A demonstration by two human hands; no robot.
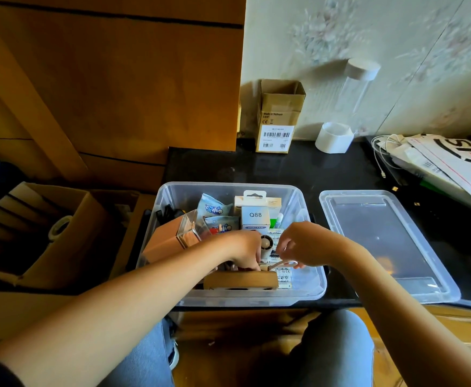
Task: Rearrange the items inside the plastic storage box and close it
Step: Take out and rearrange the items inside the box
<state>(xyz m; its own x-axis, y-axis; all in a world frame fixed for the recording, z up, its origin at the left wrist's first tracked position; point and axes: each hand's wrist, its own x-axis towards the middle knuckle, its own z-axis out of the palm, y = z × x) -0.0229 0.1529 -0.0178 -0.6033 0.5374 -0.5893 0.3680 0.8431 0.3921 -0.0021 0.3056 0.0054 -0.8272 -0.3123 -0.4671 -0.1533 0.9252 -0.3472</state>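
- Left hand [244, 251] is reaching into the plastic storage box [309, 289], fingers curled among small items; exactly what they are gripping cannot be told.
- Right hand [301, 244] is pinching a thin white strap [283, 264] just above the battery packs [283, 277].
- Risk: the strap may be snagging neighbouring items, tipping the upright Q88 carton [255, 215].
- Box is holding pouches, cartons and a wooden piece; the lid [382, 241] is lying beside it, off.
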